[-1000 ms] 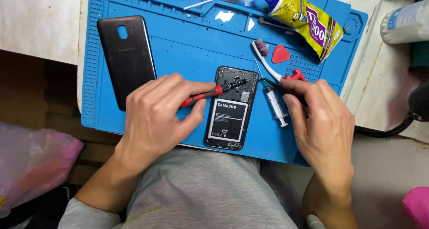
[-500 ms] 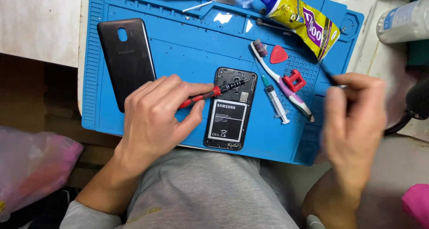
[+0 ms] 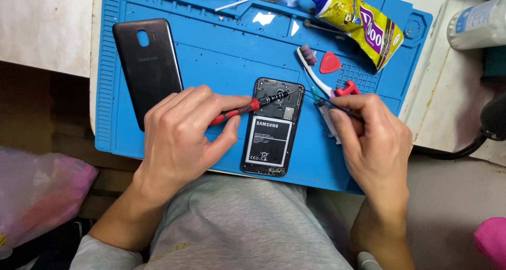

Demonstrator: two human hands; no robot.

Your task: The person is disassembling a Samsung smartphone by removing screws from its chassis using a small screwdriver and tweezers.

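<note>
head view. left hand (image 3: 179, 138) closes its grip on a red-and-black screwdriver (image 3: 247, 107), pinched between thumb and fingers low on the handle, so the shaft angles up and away from the grip with its tip over the upper inner frame of the opened phone (image 3: 273, 126). heel of that hand rests on the blue work mat (image 3: 221, 54), likely to steady the tip on small screws.

the phone lies face down just right of the left grip, back off, battery (image 3: 268, 142) exposed, lower end near the mat's front edge, close to the body for reach.

right hand (image 3: 371, 138) sits just right of the phone, grip narrow, fingertips pinched on a thin dark tool (image 3: 337, 107), probably tweezers; cannot tell exactly. its tip points toward the phone, handy for picking up small parts.

beyond the right grip: toothbrush (image 3: 313, 67), red pick (image 3: 330, 63), a small red piece (image 3: 345, 88), and a yellow glue tube (image 3: 363, 25) farther back, all parked on the mat's far side within reach but away from the work.

the black back cover (image 3: 148, 67) lies flat above the left grip, set apart from the phone. the mat overhangs the pale surface (image 3: 45, 25).
</note>
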